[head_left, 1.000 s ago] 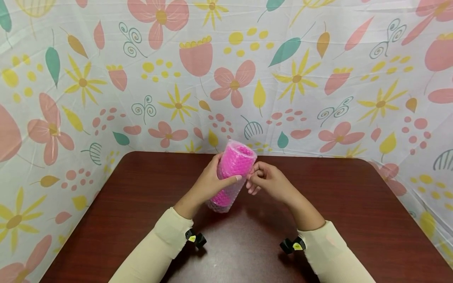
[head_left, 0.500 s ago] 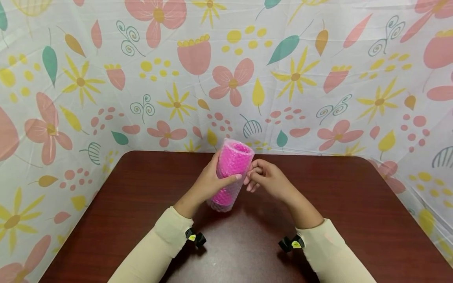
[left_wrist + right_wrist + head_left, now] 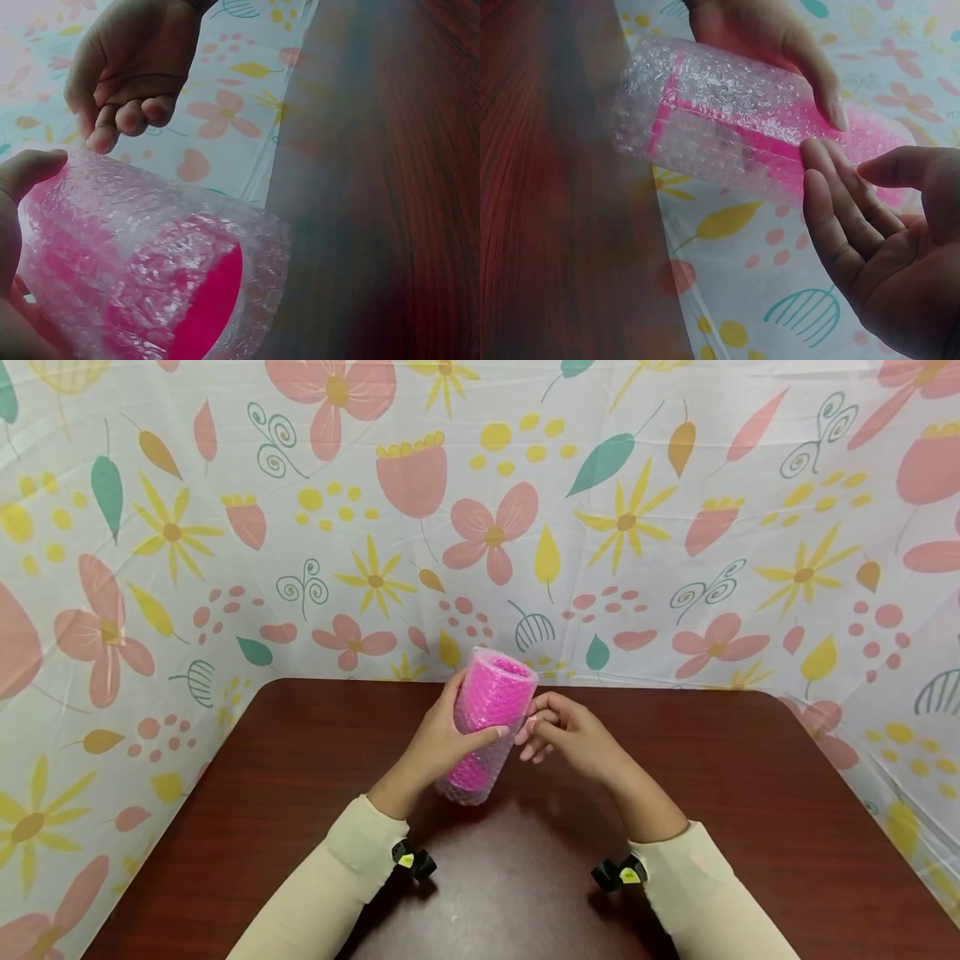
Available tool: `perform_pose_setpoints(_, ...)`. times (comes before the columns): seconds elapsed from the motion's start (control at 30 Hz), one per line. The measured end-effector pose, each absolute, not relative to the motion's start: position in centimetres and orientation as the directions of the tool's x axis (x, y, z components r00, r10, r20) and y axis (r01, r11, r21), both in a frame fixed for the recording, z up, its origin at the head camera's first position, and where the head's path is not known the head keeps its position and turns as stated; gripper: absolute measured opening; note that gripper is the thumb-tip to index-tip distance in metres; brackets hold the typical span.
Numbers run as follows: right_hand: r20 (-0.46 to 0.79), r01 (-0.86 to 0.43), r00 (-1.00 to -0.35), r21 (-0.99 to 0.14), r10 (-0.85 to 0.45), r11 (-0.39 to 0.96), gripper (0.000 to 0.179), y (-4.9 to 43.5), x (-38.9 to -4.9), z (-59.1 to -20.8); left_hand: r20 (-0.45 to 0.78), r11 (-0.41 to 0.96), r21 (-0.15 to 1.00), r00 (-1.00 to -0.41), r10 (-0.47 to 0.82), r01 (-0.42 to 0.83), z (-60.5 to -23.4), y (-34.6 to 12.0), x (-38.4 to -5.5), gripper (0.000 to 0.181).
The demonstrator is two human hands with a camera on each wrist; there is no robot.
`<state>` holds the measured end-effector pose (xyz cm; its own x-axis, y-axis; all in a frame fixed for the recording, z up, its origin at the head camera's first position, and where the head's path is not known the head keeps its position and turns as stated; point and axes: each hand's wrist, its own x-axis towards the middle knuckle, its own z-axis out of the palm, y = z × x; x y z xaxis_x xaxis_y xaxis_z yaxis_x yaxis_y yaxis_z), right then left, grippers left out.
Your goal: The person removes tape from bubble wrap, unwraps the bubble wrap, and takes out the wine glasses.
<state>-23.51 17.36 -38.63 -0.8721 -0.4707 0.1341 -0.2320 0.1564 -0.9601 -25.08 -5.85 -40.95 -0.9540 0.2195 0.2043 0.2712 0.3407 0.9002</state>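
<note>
A bright pink cylinder-shaped item rolled in clear bubble wrap (image 3: 491, 702) is held tilted over the table, its open end up and away. My left hand (image 3: 446, 727) grips it from the left, with the thumb across the near side. My right hand (image 3: 573, 735) is at the right side of the roll. Its fingertips touch the wrap, with the fingers mostly extended in the right wrist view, where the wrap's layered edge (image 3: 727, 127) runs lengthwise. In the left wrist view the bubble wrap (image 3: 266, 262) reaches past the pink item's end (image 3: 217, 300).
The dark reddish-brown table (image 3: 300, 860) has rounded far corners. Behind it and at both sides hangs a white cloth with flower and leaf prints (image 3: 562, 510). Small black cameras (image 3: 415, 862) are strapped to both wrists over cream sleeves (image 3: 330, 877).
The roll and the left hand have shifted slightly left and up in the head view. The right hand's fingers have spread a little at the wrap's side.
</note>
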Motion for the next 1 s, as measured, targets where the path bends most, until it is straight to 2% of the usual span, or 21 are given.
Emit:
perform_pose_setpoints(0.2,0.104,-0.203,-0.865,-0.967,-0.491,0.153,0.022,17.34,-23.52,-38.64,0.203,0.354,0.9,-0.963,0.179,0.255,-40.88,-5.96,-24.91,0.098)
perform_pose_setpoints(0.47,0.118,-0.21,-0.921,-0.953,-0.372,0.218,0.026,17.45,-23.63,-38.71,0.195,0.348,0.905,-0.966,0.173,0.245,-41.07,-5.85,-25.26,0.097)
perform_pose_setpoints(0.73,0.073,-0.158,-0.911,-0.971,-0.406,0.181,0.023,17.24,-23.79,-38.95,0.206,0.365,0.895,-0.964,0.168,0.255,-41.32,-5.8,-25.24,0.098)
perform_pose_setpoints(1.0,0.102,-0.202,-0.912,-0.954,-0.397,0.221,0.022,17.04,-23.81,-39.08,0.182,0.333,0.909,-0.957,0.226,0.252,-41.36,-5.62,-25.11,0.097)
